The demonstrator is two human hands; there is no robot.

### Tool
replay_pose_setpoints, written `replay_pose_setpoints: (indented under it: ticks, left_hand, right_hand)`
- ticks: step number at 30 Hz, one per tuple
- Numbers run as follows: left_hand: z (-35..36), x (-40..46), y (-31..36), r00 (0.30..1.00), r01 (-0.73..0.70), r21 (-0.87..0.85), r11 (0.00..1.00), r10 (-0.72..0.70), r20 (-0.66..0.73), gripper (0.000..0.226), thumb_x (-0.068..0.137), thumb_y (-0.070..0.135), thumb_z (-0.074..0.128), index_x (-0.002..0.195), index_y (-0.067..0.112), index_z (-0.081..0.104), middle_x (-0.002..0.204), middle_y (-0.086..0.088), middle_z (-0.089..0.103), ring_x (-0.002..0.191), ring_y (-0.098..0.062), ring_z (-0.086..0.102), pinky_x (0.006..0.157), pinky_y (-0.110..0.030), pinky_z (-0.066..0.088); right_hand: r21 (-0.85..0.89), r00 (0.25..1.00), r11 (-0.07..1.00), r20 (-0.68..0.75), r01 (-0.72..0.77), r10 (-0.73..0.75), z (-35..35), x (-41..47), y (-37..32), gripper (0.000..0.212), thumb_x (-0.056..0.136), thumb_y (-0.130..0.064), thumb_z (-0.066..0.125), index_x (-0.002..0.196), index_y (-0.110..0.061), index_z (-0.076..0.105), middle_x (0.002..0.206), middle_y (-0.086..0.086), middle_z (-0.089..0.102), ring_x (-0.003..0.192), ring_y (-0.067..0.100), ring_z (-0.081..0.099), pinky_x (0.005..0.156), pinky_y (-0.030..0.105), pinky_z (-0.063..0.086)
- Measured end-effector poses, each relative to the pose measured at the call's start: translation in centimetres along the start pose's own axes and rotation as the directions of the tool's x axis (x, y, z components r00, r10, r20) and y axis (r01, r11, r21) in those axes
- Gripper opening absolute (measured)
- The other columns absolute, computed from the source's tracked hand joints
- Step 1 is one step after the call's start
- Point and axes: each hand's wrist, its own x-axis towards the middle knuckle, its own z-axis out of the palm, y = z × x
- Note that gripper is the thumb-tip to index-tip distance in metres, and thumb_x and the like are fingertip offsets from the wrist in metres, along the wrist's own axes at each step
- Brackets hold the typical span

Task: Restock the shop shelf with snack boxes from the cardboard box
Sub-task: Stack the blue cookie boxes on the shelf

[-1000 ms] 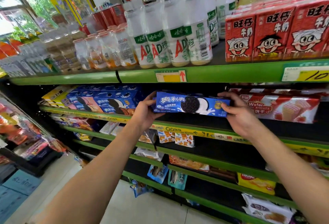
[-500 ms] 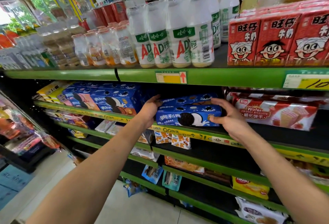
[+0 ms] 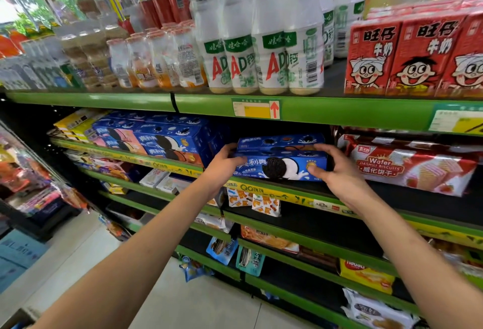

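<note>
- Green shop shelving (image 3: 339, 114) is filling the view, with milk drinks (image 3: 261, 62) standing on the top tier and a wafer pack (image 3: 413, 166) lying just right of the open slot.
- Stocked blue biscuit boxes (image 3: 162, 140) are sitting to the slot's left.
- Both hands are seating a blue snack box (image 3: 281, 168) on the second shelf, apparently on top of another.
- Left hand (image 3: 222, 165) is gripping its left end; right hand (image 3: 337, 172) is gripping its right end, thumb on the front.
- Next is probably letting go and fetching another box.
</note>
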Motion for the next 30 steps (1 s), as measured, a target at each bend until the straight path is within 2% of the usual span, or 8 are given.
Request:
replay_pose_setpoints:
  ticks: [3, 5, 10, 13, 17, 21, 26, 30]
  left_hand:
    - [-0.5, 0.4, -0.1, 0.999, 0.033, -0.029, 0.999, -0.033, -0.020, 0.055, 0.095, 0.007, 0.054, 0.147, 0.018, 0.039, 0.132, -0.005, 0.056, 0.122, -0.026, 0.053, 0.108, -0.043, 0.041]
    - [-0.8, 0.4, -0.3, 0.999, 0.040, -0.055, 0.998, -0.041, -0.015, 0.054, 0.094, -0.004, 0.049, 0.144, 0.012, 0.042, 0.118, -0.002, 0.064, 0.111, -0.020, 0.060, 0.097, -0.034, 0.049]
    - [-0.9, -0.2, -0.2, 1.000, 0.019, -0.064, 0.998, -0.018, 0.018, 0.045, 0.093, -0.008, 0.046, 0.124, 0.023, 0.052, 0.101, 0.014, 0.067, 0.090, 0.003, 0.064, 0.072, -0.013, 0.049]
    - [-0.8, -0.4, -0.2, 0.999, 0.019, -0.077, 0.997, -0.017, 0.031, 0.046, 0.093, -0.008, 0.045, 0.125, 0.024, 0.053, 0.105, 0.014, 0.067, 0.101, -0.003, 0.063, 0.084, -0.017, 0.048]
    - [-1.0, -0.8, -0.6, 1.000, 0.001, -0.083, 0.997, 0.001, 0.021, 0.055, 0.091, -0.011, 0.047, 0.140, 0.014, 0.048, 0.126, -0.003, 0.062, 0.121, -0.022, 0.054, 0.107, -0.038, 0.040]
    - [-1.4, -1.5, -1.2, 0.998, -0.065, -0.200, 0.978, 0.064, -0.013, 0.059, 0.081, -0.020, 0.054, 0.129, 0.014, 0.055, 0.119, -0.002, 0.066, 0.115, -0.022, 0.060, 0.086, -0.029, 0.052]
    - [-1.6, -2.1, -1.9, 0.995, -0.100, -0.289, 0.952, 0.100, -0.017, 0.061, 0.077, -0.024, 0.052, 0.120, 0.019, 0.056, 0.124, -0.006, 0.062, 0.115, -0.021, 0.059, 0.073, -0.023, 0.053]
    - [-1.6, -2.2, -2.0, 0.993, -0.114, -0.293, 0.949, 0.111, -0.028, 0.058, 0.081, -0.021, 0.052, 0.124, 0.018, 0.056, 0.120, -0.003, 0.064, 0.109, -0.018, 0.062, 0.073, -0.019, 0.054]
  right_hand:
    - [-0.074, 0.999, 0.997, -0.041, -0.028, 0.025, 0.3, 0.3, -0.4, 0.040, 0.091, -0.044, 0.066, 0.128, -0.043, 0.051, 0.121, -0.004, 0.064, 0.110, 0.020, 0.060, 0.095, 0.039, 0.050]
    - [-0.107, 0.998, 0.993, -0.050, -0.038, 0.033, 0.4, 0.3, -0.5, 0.040, 0.092, -0.048, 0.062, 0.130, -0.040, 0.051, 0.124, -0.001, 0.065, 0.111, 0.024, 0.061, 0.096, 0.042, 0.050]
    - [-0.080, 0.998, 0.995, -0.041, -0.052, 0.049, 0.2, 0.1, -0.4, 0.039, 0.091, -0.049, 0.063, 0.127, -0.041, 0.052, 0.126, 0.001, 0.065, 0.113, 0.025, 0.061, 0.098, 0.045, 0.050]
    - [-0.056, 0.997, 0.996, -0.043, -0.065, 0.062, 0.2, 0.0, -0.5, 0.039, 0.090, -0.048, 0.065, 0.127, -0.043, 0.052, 0.124, -0.001, 0.065, 0.112, 0.023, 0.061, 0.097, 0.045, 0.051]
    - [0.074, 0.997, 0.994, 0.003, -0.074, 0.074, 0.1, 0.1, -0.3, 0.059, 0.082, -0.024, 0.079, 0.131, -0.043, 0.051, 0.134, -0.004, 0.058, 0.122, 0.017, 0.055, 0.107, 0.043, 0.044]
    - [0.280, 0.998, 0.959, 0.038, -0.051, 0.042, -0.3, -0.1, -0.4, 0.077, 0.066, 0.013, 0.079, 0.109, -0.047, 0.061, 0.137, -0.002, 0.056, 0.124, 0.013, 0.054, 0.110, 0.043, 0.043]
    - [0.250, 0.999, 0.968, 0.036, -0.012, 0.003, -0.3, -0.3, -0.4, 0.083, 0.064, 0.016, 0.077, 0.098, -0.058, 0.063, 0.123, -0.019, 0.057, 0.127, 0.014, 0.052, 0.109, 0.039, 0.041]
    - [0.295, 0.995, 0.954, 0.093, -0.050, 0.023, -0.4, -0.3, -0.4, 0.073, 0.066, 0.008, 0.081, 0.099, -0.055, 0.065, 0.134, -0.004, 0.055, 0.130, 0.020, 0.050, 0.112, 0.047, 0.039]
